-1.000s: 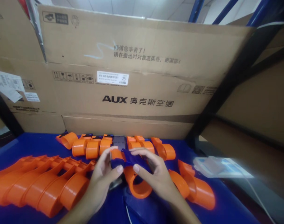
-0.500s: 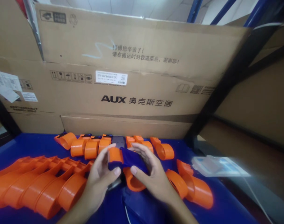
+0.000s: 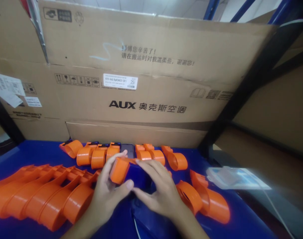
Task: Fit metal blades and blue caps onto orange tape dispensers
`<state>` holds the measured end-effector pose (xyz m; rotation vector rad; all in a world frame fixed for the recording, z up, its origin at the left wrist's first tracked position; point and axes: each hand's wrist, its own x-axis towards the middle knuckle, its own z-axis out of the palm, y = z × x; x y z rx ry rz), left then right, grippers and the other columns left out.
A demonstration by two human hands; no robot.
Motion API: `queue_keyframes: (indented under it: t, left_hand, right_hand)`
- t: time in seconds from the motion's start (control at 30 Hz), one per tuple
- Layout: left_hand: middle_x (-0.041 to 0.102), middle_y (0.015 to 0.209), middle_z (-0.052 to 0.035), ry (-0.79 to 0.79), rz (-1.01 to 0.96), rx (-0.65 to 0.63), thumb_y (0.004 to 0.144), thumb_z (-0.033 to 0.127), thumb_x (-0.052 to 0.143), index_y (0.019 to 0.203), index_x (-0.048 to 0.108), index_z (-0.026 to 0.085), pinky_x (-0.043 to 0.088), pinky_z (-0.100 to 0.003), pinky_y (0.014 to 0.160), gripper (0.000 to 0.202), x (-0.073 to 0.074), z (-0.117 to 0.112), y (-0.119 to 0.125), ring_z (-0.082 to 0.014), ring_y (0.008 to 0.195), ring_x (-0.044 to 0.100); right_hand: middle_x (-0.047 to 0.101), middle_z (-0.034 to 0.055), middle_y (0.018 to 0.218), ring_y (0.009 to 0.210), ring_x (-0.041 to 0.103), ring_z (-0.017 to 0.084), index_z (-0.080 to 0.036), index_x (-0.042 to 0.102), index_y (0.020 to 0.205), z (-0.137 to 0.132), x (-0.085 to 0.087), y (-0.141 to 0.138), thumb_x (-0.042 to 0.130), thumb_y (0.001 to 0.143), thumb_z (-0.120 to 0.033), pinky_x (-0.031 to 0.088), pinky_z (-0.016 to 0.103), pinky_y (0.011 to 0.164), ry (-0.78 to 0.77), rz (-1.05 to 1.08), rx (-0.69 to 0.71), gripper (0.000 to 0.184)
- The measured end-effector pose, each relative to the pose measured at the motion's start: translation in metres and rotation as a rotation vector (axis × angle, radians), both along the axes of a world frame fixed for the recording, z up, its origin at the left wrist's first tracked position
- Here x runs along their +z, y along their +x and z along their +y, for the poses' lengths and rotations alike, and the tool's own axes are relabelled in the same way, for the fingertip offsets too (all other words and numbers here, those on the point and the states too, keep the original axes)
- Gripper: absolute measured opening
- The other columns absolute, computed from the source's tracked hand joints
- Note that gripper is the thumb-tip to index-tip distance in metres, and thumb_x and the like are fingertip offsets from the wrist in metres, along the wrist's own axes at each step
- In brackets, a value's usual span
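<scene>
Between my two hands is a tape dispenser [image 3: 120, 171] with an orange body and a dark blue part. My left hand [image 3: 105, 191] grips its orange end, thumb across the near side. On the other side, my right hand [image 3: 163, 189] curls around the blue part, fingers over the top and thumb underneath. Part of the dispenser is hidden by my fingers. A nested row of orange dispenser frames [image 3: 50, 199] lies left of my left hand. More orange frames [image 3: 214, 204] lie to the right of my right hand.
Along the back of the blue tabletop [image 3: 111, 225] stand several orange dispensers [image 3: 85, 155] and a phone [image 3: 127, 150]. A large cardboard box [image 3: 151, 89] walls off the far side. A clear plastic case [image 3: 237, 177] and a dark rack post [image 3: 238, 89] are at right.
The dispenser has turned in my hands: its orange end faces me more, and the round orange ring below it is out of sight. My right fingers have shifted along the top.
</scene>
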<state>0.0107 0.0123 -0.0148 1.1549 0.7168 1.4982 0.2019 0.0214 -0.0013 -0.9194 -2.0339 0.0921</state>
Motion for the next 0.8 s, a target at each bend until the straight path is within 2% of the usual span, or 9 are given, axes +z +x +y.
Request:
queue_keyframes:
  t: [0.17, 0.37, 0.43, 0.63, 0.73, 0.8]
  left_hand:
    - [0.067, 0.136, -0.0089, -0.049, 0.054, 0.086, 0.077, 0.028, 0.083, 0.118, 0.063, 0.03, 0.054, -0.046, 0.101, 0.045, 0.004, 0.001, 0.002, -0.0347, 0.125, 0.062]
    - [0.075, 0.11, -0.0046, -0.114, 0.043, 0.122, 0.071, 0.026, 0.087, 0.112, 0.066, 0.031, 0.055, -0.044, 0.098, 0.047, 0.003, 0.0, 0.001, -0.0348, 0.118, 0.065]
    - [0.075, 0.107, -0.0038, -0.134, 0.037, 0.148, 0.07, 0.026, 0.087, 0.11, 0.066, 0.031, 0.055, -0.044, 0.098, 0.046, 0.006, -0.004, 0.001, -0.0354, 0.118, 0.065]
    - [0.073, 0.114, -0.0044, -0.111, 0.111, 0.198, 0.075, 0.026, 0.084, 0.108, 0.066, 0.03, 0.052, -0.044, 0.102, 0.038, 0.014, -0.012, 0.0, -0.0335, 0.119, 0.065]
    - [0.07, 0.128, -0.006, -0.102, 0.075, 0.16, 0.077, 0.026, 0.082, 0.119, 0.064, 0.031, 0.051, -0.044, 0.103, 0.046, 0.016, -0.012, 0.0, -0.0338, 0.125, 0.062]
    - [0.064, 0.141, -0.0076, -0.065, 0.018, 0.082, 0.079, 0.025, 0.082, 0.131, 0.06, 0.032, 0.049, -0.044, 0.107, 0.057, 0.016, -0.012, 0.0, -0.0343, 0.133, 0.056]
  right_hand:
    - [0.069, 0.0117, 0.118, 0.105, 0.067, 0.032, -0.03, 0.053, 0.143, 0.001, -0.002, 0.002, 0.079, 0.083, -0.033, 0.055, 0.05, 0.088, 0.102, -0.068, -0.016, 0.066]
    - [0.068, 0.0122, 0.119, 0.108, 0.066, 0.031, -0.028, 0.052, 0.143, 0.002, -0.004, 0.003, 0.08, 0.083, -0.033, 0.054, 0.049, 0.089, 0.123, -0.081, -0.004, 0.067]
    - [0.068, 0.0121, 0.12, 0.109, 0.066, 0.031, -0.028, 0.05, 0.144, 0.002, -0.005, 0.003, 0.08, 0.083, -0.033, 0.054, 0.049, 0.091, 0.118, -0.076, 0.001, 0.068]
    - [0.066, 0.0121, 0.122, 0.113, 0.065, 0.031, -0.031, 0.046, 0.146, -0.001, -0.005, 0.0, 0.078, 0.084, -0.031, 0.054, 0.053, 0.096, 0.102, -0.062, 0.01, 0.07]
    - [0.066, 0.0116, 0.125, 0.115, 0.064, 0.033, -0.034, 0.043, 0.149, -0.004, -0.003, 0.0, 0.079, 0.084, -0.031, 0.054, 0.055, 0.097, 0.1, -0.041, 0.008, 0.074]
    - [0.065, 0.0121, 0.13, 0.118, 0.064, 0.035, -0.034, 0.041, 0.15, -0.005, -0.002, 0.0, 0.079, 0.084, -0.035, 0.053, 0.056, 0.099, 0.085, -0.003, -0.002, 0.077]
